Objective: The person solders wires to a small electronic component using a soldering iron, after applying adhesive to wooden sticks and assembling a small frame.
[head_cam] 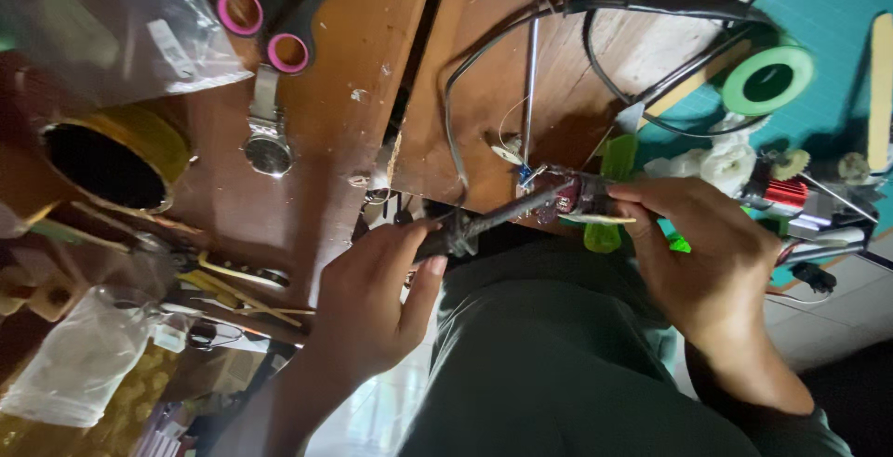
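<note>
My left hand (pixel 367 294) grips the dark handle of a soldering iron (pixel 484 220), its tip pointing toward a small motor-like part (pixel 572 195) at the wooden table's edge. My right hand (pixel 712 257) pinches that small cylindrical part, with thin wires and a flat wooden stick (pixel 600 219) under it. A thin solder wire (pixel 528 94) runs down to the same spot. My lap in dark green cloth lies below both hands.
A wooden table (pixel 353 141) carries scissors with pink rings (pixel 270 29), a wristwatch (pixel 268 145), a yellow tape roll (pixel 116 155), plastic bags and a black cable (pixel 651 1). On a teal mat (pixel 837 11) sit a green tape roll (pixel 768 79), gears and a red motor (pixel 781 194).
</note>
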